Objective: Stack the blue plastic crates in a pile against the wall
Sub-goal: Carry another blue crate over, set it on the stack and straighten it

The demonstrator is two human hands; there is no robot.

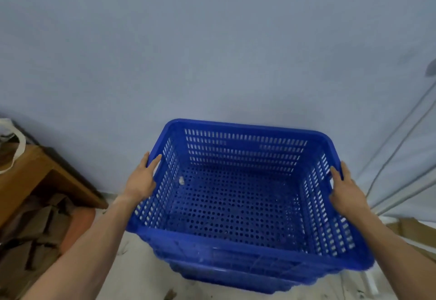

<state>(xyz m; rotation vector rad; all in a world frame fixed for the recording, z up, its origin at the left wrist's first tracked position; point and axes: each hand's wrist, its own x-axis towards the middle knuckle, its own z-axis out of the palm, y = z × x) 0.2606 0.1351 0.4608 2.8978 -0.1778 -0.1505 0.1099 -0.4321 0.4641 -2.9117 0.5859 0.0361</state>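
Observation:
A blue perforated plastic crate (238,205) fills the lower middle of the view, its far rim close to the pale blue wall (212,52). My left hand (142,179) grips its left rim and my right hand (345,188) grips its right rim. Under it, rims of other blue crates (226,278) show, nested in a pile on the floor. A small white scrap lies inside on the left wall.
A wooden table (35,177) stands at the left with cardboard pieces (30,231) under it and a white strap on top. Cables (401,148) run down the wall at the right. Cardboard (415,231) lies on the floor at the right.

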